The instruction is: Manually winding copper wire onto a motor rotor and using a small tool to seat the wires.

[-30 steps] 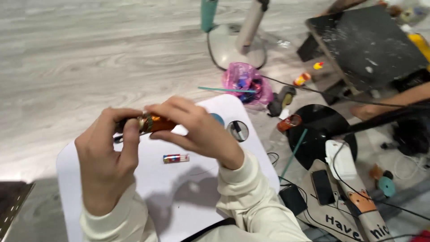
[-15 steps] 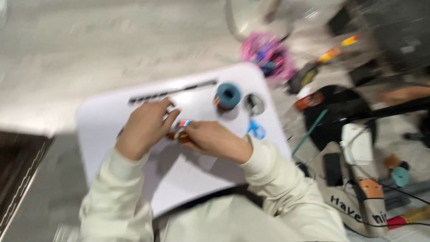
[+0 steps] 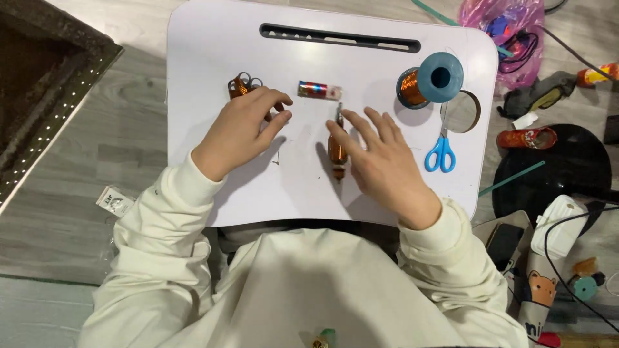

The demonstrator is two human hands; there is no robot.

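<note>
My left hand (image 3: 240, 129) rests on the white lap table (image 3: 213, 58), its fingers over a small copper-wound coil piece (image 3: 240, 85). My right hand (image 3: 380, 161) lies open-fingered beside a copper-wound motor rotor (image 3: 337, 149) that lies on the table; the thumb touches it. A small red, blue and silver cylinder (image 3: 319, 90) lies between the hands, farther up the table.
A blue spool of copper wire (image 3: 431, 80) stands at the table's right, with blue-handled scissors (image 3: 442, 145) and a round clear disc (image 3: 465, 111) beside it. A pink bag (image 3: 509, 32), cables and small items lie on the floor at the right.
Both hands held the rotor together in the air. Now the rotor lies on the table and the hands have parted, left toward the coil piece. The camera view tilted down over the table.
</note>
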